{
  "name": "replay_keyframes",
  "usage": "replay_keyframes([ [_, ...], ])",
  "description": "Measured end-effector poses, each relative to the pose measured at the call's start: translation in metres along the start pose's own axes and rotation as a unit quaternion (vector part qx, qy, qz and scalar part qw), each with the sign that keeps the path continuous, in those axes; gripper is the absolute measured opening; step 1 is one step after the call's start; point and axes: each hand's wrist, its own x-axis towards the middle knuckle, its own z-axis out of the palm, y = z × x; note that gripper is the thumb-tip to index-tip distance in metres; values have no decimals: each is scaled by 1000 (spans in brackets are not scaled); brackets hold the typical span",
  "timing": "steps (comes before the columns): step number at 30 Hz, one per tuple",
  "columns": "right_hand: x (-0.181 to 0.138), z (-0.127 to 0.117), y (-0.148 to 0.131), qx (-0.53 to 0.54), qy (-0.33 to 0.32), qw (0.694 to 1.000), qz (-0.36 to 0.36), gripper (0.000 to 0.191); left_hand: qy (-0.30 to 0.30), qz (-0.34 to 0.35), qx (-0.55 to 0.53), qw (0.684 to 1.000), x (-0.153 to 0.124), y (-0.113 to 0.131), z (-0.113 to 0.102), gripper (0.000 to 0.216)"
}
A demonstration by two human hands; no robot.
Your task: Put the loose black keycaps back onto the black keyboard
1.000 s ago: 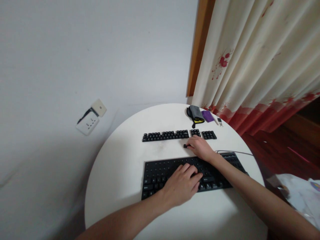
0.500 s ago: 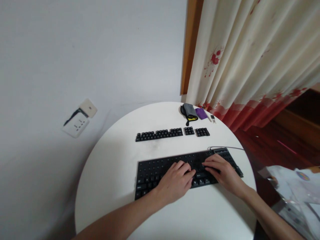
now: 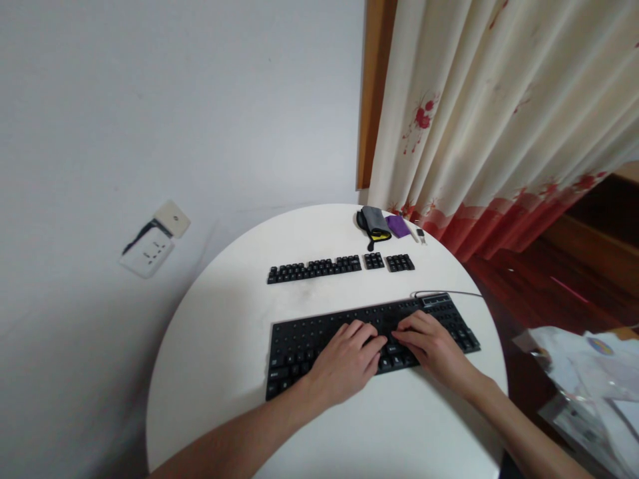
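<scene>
A black keyboard (image 3: pixel 302 340) lies slightly aslant on the round white table (image 3: pixel 210 352). Its upper left rows show small bare stubs, while keys remain along the lower rows and at the right. Across its middle lies my left hand (image 3: pixel 347 359), fingers bent and drawn together, fingertips on the keys. Close by, my right hand (image 3: pixel 432 346) pinches thumb and fingers together just above the keyboard; what is between them is hidden. Behind the keyboard, loose black keycaps stand grouped in a long block (image 3: pixel 314 269), a small block (image 3: pixel 373 261) and another small block (image 3: pixel 400 263).
A thin cable (image 3: pixel 449 292) runs off the table's right side. At the back lie a grey folded cloth (image 3: pixel 376 221), a purple cloth (image 3: pixel 398 226) and a small dark-and-metal item (image 3: pixel 421 235). A wall socket (image 3: pixel 148 251) is at left, a curtain (image 3: pixel 449 120) behind, plastic bags (image 3: pixel 574 379) at right.
My right hand has moved left, nearer to my left hand. My left hand stays in place on the keyboard. The whole view has shifted a little.
</scene>
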Motion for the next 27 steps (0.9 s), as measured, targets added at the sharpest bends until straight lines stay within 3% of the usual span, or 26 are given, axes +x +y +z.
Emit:
replay_keyframes([
  [8, -2, -1, -3, -34, -9, 999, -10, 27, -31, -11, 12, 999, 1, 3, -4, 37],
  [17, -39, 19, -7, -82, 106, 989, 69, 32, -60, -4, 14, 998, 1, 3, -6, 45],
  [27, -38, 23, -12, -95, 124, 983, 98, 26, -66, -17, 5, 998, 4, 4, -6, 42],
])
